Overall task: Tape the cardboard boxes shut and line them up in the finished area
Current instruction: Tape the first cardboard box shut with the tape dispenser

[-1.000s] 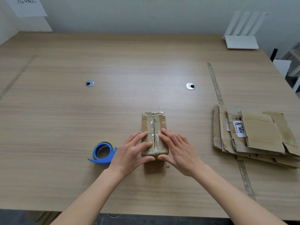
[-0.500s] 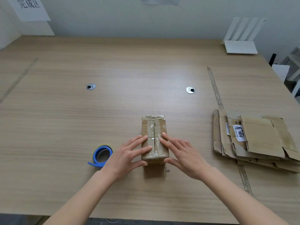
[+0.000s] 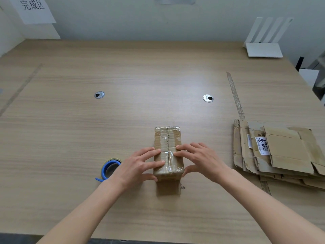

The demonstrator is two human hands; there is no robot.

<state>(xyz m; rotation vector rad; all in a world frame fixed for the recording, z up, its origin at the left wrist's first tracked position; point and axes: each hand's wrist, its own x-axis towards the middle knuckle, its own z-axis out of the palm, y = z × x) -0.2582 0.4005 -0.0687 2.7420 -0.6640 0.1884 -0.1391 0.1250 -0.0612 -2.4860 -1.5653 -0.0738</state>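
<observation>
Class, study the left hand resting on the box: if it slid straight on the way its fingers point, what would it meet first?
The left hand points right, across the box top. It would probably meet the right hand's fingertips first, just over the taped seam; the gap between them looks small.

I see a small brown cardboard box [image 3: 168,148] lying flat near the table's front edge, its top flaps closed and covered with clear shiny tape along the centre seam. A stack of flattened boxes [image 3: 281,152] lies well to its right.
</observation>
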